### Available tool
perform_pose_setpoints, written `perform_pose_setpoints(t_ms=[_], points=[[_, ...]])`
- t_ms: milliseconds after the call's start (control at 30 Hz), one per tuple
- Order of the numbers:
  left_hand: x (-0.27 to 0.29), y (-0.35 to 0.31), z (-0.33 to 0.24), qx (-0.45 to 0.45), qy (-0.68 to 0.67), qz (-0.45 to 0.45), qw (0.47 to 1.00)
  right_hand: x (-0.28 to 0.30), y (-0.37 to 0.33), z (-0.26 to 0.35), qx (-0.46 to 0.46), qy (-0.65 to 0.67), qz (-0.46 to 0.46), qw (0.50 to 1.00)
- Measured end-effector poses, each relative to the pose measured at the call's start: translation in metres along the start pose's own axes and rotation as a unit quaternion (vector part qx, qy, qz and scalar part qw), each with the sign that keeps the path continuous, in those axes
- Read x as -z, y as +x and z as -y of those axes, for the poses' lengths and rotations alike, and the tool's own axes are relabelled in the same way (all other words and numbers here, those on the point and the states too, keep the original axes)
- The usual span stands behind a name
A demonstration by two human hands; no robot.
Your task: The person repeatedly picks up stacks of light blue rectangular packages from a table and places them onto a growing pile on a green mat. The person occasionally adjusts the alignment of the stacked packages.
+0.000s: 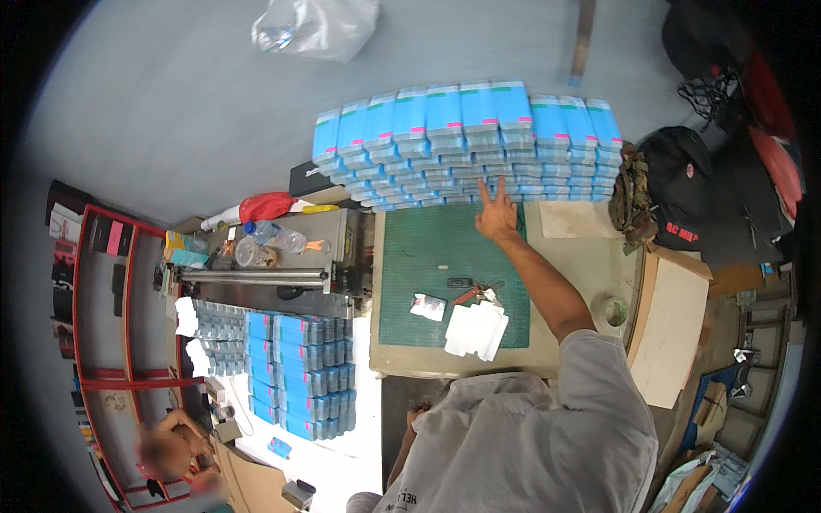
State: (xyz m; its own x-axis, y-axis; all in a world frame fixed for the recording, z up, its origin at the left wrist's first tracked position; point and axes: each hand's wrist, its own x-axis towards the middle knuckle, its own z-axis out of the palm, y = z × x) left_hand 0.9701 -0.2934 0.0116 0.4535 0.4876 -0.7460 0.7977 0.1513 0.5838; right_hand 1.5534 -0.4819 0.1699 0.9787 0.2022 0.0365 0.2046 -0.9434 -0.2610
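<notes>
My right hand (497,214) reaches out over the far part of the table, two fingers stretched out and spread toward a long stack of blue packs (426,111). Nothing shows in its grip, and I cannot tell whether the fingertips touch the stack. The packs look wrapped in clear film, with green and pink marks, and are piled in several rows. Below the hand lies a green cutting mat (410,256). My left hand (419,410) is low, beside my shirt at the table's near edge; its fingers are mostly hidden.
On the mat lie a white cut sheet (477,330), keys (487,291) and a small card-like packet (428,306). A tape roll (615,311) sits to the right. More blue packs (299,376) stand on the left. Bottles (275,237) rest by a metal roller (256,276). Another person (171,449) is lower left.
</notes>
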Motion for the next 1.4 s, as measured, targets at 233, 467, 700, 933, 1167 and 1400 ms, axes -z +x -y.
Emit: perform_pose_setpoints(t_ms=[233,467,700,933,1167,1400], points=[[0.03,0.004,0.004,0.035,-0.013,-0.009,0.999,0.001,0.002,0.037,-0.086,0.012,0.044,0.995],[0.056,0.036,0.02,0.04,-0.127,-0.008,0.991,-0.03,0.012,0.151,0.007,-0.001,0.034,0.999],[0.085,0.043,0.024,-0.025,-0.24,0.009,0.97,-0.046,0.015,0.203,-0.094,0.045,0.023,0.994],[0.097,0.034,0.013,0.105,-0.197,-0.042,0.974,-0.078,0.022,0.296,0.023,-0.014,0.039,0.999],[0.109,0.016,0.017,0.099,-0.134,-0.059,0.984,-0.085,0.025,0.3,0.009,-0.037,0.052,0.998],[0.111,0.035,0.047,0.062,-0.192,-0.01,0.979,-0.072,0.022,0.301,0.015,0.02,0.057,0.998]])
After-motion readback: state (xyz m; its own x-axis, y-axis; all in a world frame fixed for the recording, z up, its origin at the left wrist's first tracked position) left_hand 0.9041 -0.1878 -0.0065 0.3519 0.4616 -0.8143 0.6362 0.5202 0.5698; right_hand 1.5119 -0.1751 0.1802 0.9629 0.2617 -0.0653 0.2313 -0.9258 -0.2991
